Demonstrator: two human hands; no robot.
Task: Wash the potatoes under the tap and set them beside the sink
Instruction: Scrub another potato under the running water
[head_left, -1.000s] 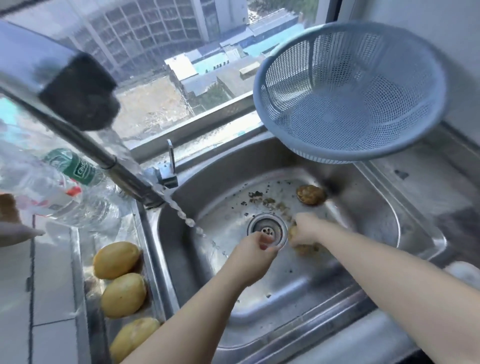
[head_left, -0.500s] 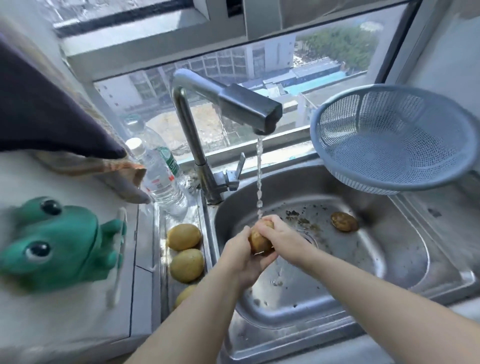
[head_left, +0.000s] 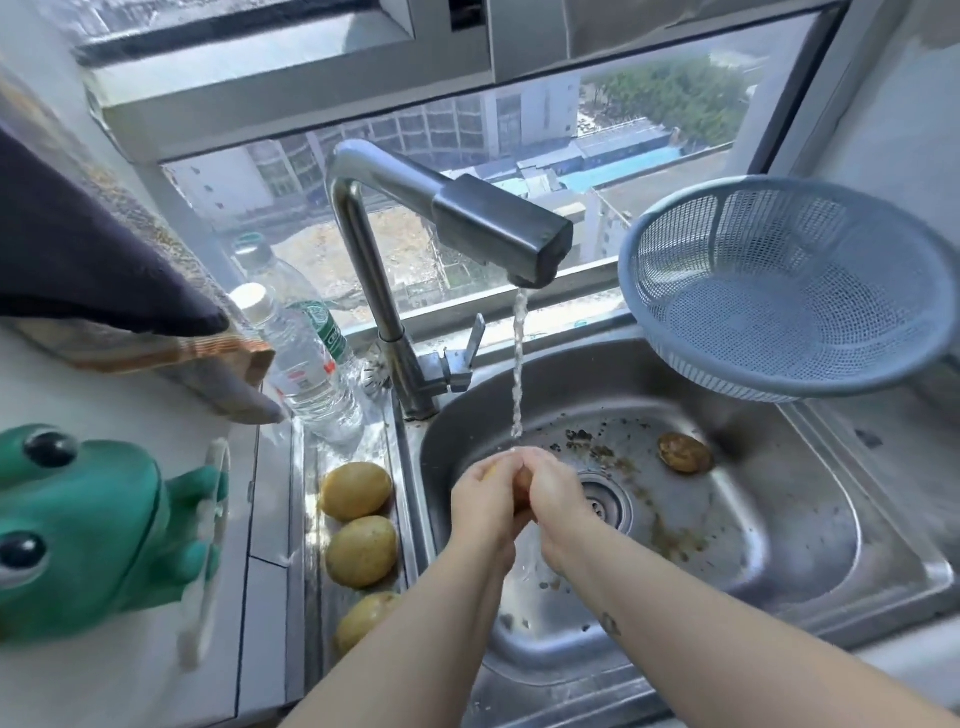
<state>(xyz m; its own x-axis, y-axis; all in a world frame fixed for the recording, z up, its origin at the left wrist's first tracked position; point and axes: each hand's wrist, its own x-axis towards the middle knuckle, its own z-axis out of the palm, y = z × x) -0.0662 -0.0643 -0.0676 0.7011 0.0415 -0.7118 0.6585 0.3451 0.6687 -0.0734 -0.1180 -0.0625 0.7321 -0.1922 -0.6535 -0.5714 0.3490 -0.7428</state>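
We rinse a brown potato under the running tap.

Head view: our left hand (head_left: 485, 501) and right hand (head_left: 553, 496) close their fingers together around the small brown potato (head_left: 522, 480) beneath the steel tap (head_left: 462, 228), over the stainless sink basin (head_left: 779, 530). Three clean yellow potatoes (head_left: 358, 551) lie on the ledge left of the sink; one muddy potato (head_left: 684, 452) sits in the basin.

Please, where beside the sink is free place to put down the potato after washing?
The ledge left of the sink is crowded: three washed potatoes in a row, bottles behind. One bare patch lies between the nearest bottle and the first potato. The right drainboard, under the tilted colander, looks bare.
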